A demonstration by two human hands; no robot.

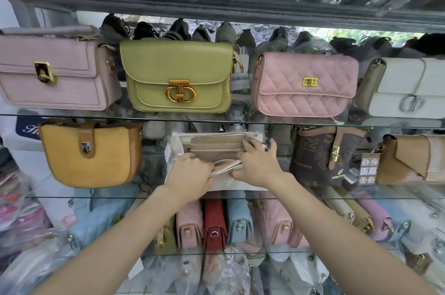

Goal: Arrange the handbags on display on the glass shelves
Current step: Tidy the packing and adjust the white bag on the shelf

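On the middle glass shelf (72, 197), a soft, light white bag (216, 148) is pinched by its strap in the left hand (190, 174) and gripped at the rim by the right hand (257, 164); firmer hold is likely offered by its sides.

open bag (214, 148) on glass shelf (313, 124) below, between two handbags

Open beige handbag (214, 148) upright on middle glass shelf (72, 197)

A handbag shop: tiered glass shelves (313, 121) display handbags facing front, one with a hanging price tag (368, 168); wrapped stock (228, 268) fills the bottom.
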